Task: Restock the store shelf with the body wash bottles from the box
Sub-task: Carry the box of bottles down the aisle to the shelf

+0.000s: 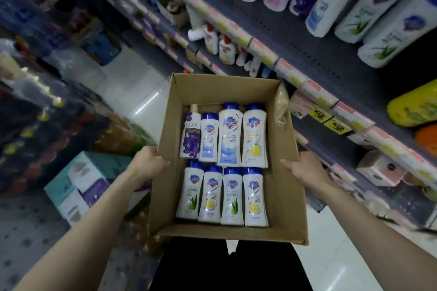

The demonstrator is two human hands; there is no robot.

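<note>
My arms are bare from the wrists all the way up — no sleeves in sight. My left hand (151,163) and right hand (305,168) carry no rings, watch or gloves. Below them, I'm wearing something plain black — its cut isn't clear.

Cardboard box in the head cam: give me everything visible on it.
The brown corrugated cardboard box is open-topped, with flaps folded out and plain inner walls. It is held level in the aisle beside the store shelf, with the left hand and right hand gripping opposite side walls. Eight plastic bottles lie flat inside in two rows of four.
</note>
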